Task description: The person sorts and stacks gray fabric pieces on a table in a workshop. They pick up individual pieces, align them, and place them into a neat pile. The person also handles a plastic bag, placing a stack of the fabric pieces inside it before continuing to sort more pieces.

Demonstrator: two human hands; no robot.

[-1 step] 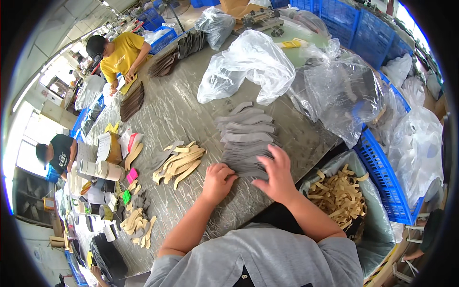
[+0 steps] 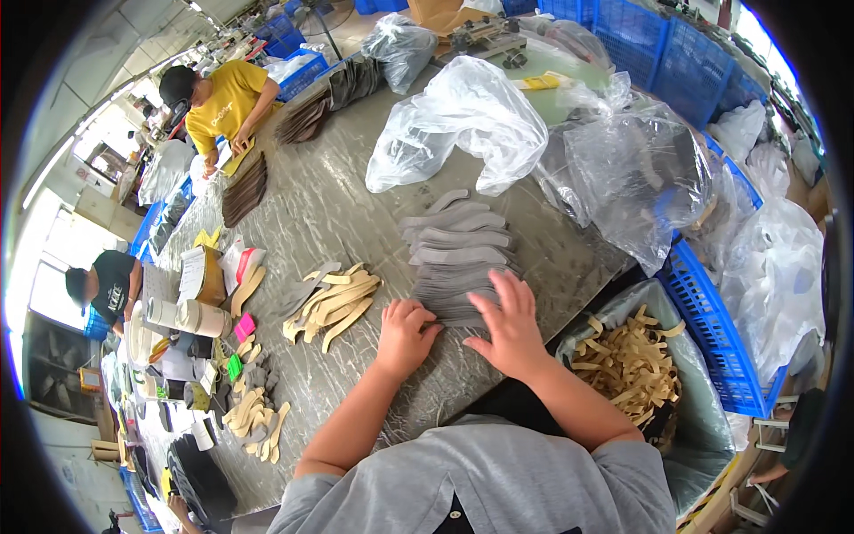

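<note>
A long row of overlapping grey curved strips (image 2: 458, 258) lies in front of me, fanned at the far end and tightly packed at the near end. My left hand (image 2: 406, 340) rests against the left edge of the near end, its fingers loosely bent and the thumb a little apart. On the other side, my right hand (image 2: 511, 331) has its fingers spread, with fingertips over the right edge of the strips. Neither hand visibly grips a strip. To the left lies a loose pile of tan strips (image 2: 334, 304), with some grey strips (image 2: 310, 289) beside it.
White plastic bags (image 2: 458, 120) lie beyond the row. A lined bin of tan scraps (image 2: 627, 369) stands at my right, beside a blue crate (image 2: 721, 311). Tape rolls (image 2: 203, 318) and small items crowd the left. A person in yellow (image 2: 229, 102) works across the table.
My right hand's fingers have shifted slightly left and spread more over the near end of the grey strips. The left hand has barely moved.
</note>
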